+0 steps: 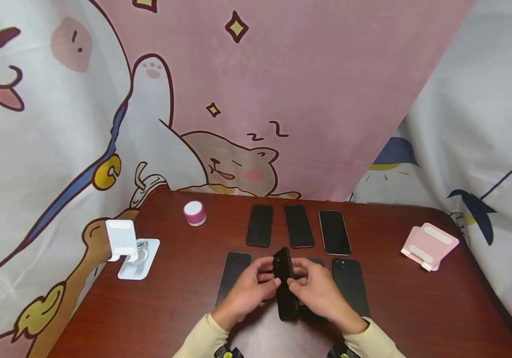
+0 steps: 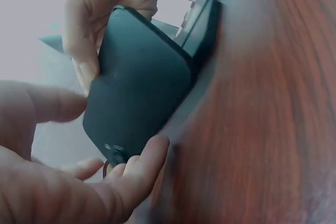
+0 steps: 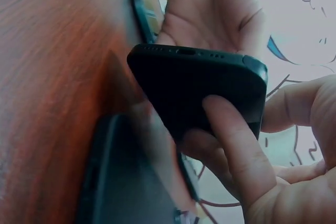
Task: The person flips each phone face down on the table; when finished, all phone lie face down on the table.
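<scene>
Both hands hold a black smartphone [image 1: 286,298] tilted up on edge above the table. My left hand [image 1: 252,286] grips its left side, thumb nearer me and fingers farther up. On the other side, my right hand [image 1: 320,291] holds it with thumb and fingers. The phone's plain dark back [image 2: 139,77], with a camera at one end, shows in the left wrist view. In the right wrist view its charging-port edge [image 3: 186,52] and dark front are visible, with right fingers against the front. A dark phone [image 1: 313,314] lies partly hidden under the right hand.
Other phones lie flat: one on the left [image 1: 234,273], one on the right [image 1: 351,286], and three behind [image 1: 259,225]. A pink-and-white jar [image 1: 195,214] and white phone stand [image 1: 138,258] are left, a pink stand [image 1: 430,247] right. Printed curtains [image 1: 318,99] surround the wooden table [image 1: 417,308].
</scene>
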{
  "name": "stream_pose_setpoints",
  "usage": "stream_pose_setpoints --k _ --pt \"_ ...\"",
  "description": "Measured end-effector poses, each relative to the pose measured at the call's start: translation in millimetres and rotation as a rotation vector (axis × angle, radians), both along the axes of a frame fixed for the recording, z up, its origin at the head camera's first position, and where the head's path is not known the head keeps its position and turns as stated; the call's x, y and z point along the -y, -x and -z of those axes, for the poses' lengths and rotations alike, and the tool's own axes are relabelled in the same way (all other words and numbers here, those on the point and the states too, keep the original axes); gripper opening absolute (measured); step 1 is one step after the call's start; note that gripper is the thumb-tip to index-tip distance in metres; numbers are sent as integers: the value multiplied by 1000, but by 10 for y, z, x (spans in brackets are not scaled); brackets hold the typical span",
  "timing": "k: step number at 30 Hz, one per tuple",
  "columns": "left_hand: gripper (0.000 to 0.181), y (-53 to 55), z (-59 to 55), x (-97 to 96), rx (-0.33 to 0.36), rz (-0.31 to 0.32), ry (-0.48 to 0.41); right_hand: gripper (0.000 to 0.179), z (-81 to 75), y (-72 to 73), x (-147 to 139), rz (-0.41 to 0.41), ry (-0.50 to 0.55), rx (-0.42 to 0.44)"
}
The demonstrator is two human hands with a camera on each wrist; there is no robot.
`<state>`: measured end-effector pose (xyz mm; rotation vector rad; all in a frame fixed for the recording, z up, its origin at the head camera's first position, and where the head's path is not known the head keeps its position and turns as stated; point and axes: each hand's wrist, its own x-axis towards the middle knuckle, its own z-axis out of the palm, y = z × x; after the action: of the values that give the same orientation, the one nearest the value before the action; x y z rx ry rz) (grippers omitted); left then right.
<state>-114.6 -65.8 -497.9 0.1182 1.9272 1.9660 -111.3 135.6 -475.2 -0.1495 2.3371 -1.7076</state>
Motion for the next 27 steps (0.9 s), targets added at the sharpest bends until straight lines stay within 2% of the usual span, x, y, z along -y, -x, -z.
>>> stream_pose_setpoints --k 4,9,18,27 --pt "58 26 19 19 81 -53 -85 48 -85 -28 6 10 -3 -37" --pt "52 25 26 34 155 -42 -112 49 -173 -61 26 4 6 -65" --pt "45 19 2 43 131 -56 -86 49 -168 -75 47 24 -27 -82" --pt "47 6 11 131 85 -70 -31 53 -113 -53 34 6 -42 -71"
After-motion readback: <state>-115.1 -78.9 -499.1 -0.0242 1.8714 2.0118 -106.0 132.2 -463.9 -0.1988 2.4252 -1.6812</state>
